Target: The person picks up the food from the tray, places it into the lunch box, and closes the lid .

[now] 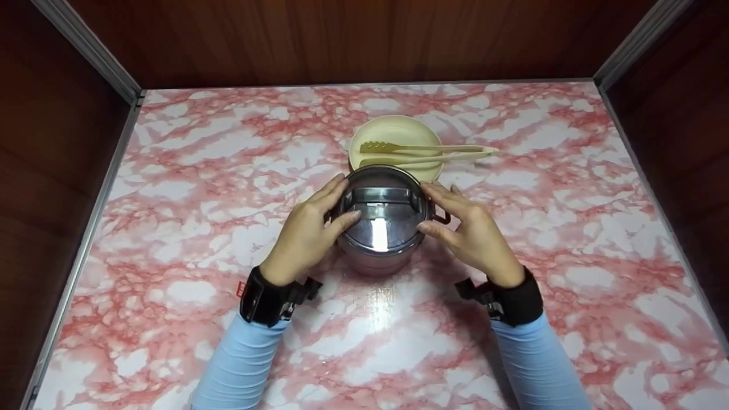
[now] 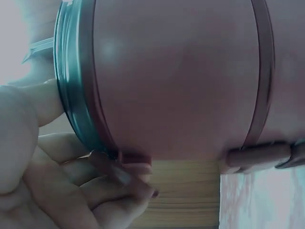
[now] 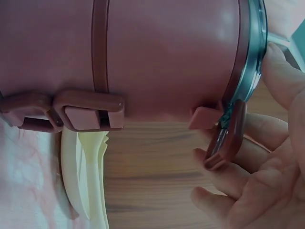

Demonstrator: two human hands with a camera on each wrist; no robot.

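Observation:
A stacked pink lunch box [image 2: 176,76] stands upright between my two hands, its shiny see-through lid [image 1: 379,230] on top with a carry handle [image 1: 376,195] across it. My left hand [image 1: 307,228] grips the lid's left edge, thumb on the top and fingers down by a side latch [image 2: 121,179]. On the opposite edge my right hand [image 1: 470,228] grips likewise, thumb at the rim and fingers behind the other latch [image 3: 228,138]. That latch is swung outward from the pink catch [image 3: 205,118] below it. Lower latches [image 3: 88,112] lie flat against the tiers.
Just behind the lunch box sits a cream plate [image 1: 398,128], partly hidden by it. Across the plate lie a slotted pasta server [image 1: 381,147] and a second cream utensil [image 1: 410,160], handles sticking out to the right. Dark wooden panels [image 1: 364,40] border the marbled tabletop [image 1: 228,148].

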